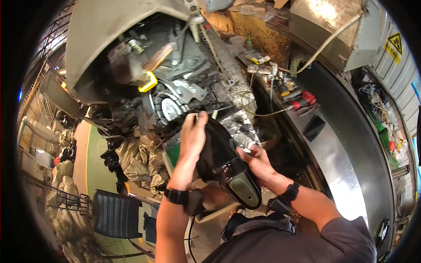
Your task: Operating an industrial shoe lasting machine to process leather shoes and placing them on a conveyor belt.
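A long, glossy black casing with a grey-green panel at its near end slants between my hands, in front of my body. My left hand grips its far left side, thumb over the top edge. On its right side my right hand is closed round the edge, fingers partly hidden. A crumpled whitish piece, possibly cloth, lies against my right fingertips; whether they hold it I cannot tell. Just beyond the casing is a heap of dark plastic parts, with a shoe-sole-like white and black piece.
A grey hood overhangs the heap, where a yellow-handled tool lies. To the right run a dark conveyor belt, a red power drill and a phone-like black slab. Sacks and a black chair stand left.
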The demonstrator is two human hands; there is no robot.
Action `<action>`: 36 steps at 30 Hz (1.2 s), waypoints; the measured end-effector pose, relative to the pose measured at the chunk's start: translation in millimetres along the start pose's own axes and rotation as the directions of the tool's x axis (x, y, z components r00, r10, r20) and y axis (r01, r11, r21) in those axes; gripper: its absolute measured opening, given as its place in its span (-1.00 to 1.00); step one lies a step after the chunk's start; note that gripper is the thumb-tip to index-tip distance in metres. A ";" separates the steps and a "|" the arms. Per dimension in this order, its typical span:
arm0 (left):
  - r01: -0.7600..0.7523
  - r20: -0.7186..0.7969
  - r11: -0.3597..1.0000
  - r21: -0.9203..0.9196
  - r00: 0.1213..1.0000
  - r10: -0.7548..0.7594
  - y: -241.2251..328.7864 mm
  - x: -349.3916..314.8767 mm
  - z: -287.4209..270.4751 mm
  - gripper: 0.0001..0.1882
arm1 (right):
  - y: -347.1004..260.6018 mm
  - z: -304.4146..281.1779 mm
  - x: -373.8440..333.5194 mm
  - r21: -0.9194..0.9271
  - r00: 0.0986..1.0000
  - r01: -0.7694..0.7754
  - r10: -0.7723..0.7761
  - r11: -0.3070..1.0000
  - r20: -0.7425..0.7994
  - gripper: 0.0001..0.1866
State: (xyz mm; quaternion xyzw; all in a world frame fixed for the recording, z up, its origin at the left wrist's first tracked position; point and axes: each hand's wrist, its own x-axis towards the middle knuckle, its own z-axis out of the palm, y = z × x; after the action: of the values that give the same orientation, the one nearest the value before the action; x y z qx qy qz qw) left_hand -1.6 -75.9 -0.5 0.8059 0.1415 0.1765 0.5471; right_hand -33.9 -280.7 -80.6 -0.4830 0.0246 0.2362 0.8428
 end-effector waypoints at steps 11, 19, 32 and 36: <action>0.107 -0.162 0.599 -0.793 0.912 -0.377 -61.0 -31.8 -113.0 -0.72 | 29.4 146.7 98.5 0.175 0.999 0.034 -0.037 0.984 0.015 -0.73; 0.253 -0.109 0.440 -0.862 0.755 -0.647 -84.9 14.5 -99.9 -0.69 | 46.0 161.0 170.6 0.064 1.000 0.010 -0.010 0.998 0.004 -0.74; 0.211 -0.052 0.320 -0.923 0.759 -0.649 -130.9 47.2 -79.2 -0.62 | 47.0 160.3 206.9 0.109 0.999 -0.039 0.038 0.993 0.012 -0.83; 0.140 -0.128 0.344 -0.928 0.749 -0.650 -135.9 52.3 -67.3 -0.65 | 52.9 154.0 212.0 0.125 1.000 -0.028 0.027 0.992 0.003 -0.82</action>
State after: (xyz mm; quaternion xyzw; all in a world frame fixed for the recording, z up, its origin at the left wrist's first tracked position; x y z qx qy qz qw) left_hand 11.0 51.1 -97.5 0.2690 0.3596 0.2723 0.8510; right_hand 103.1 -51.9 -98.3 -0.4288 0.0453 0.2462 0.8680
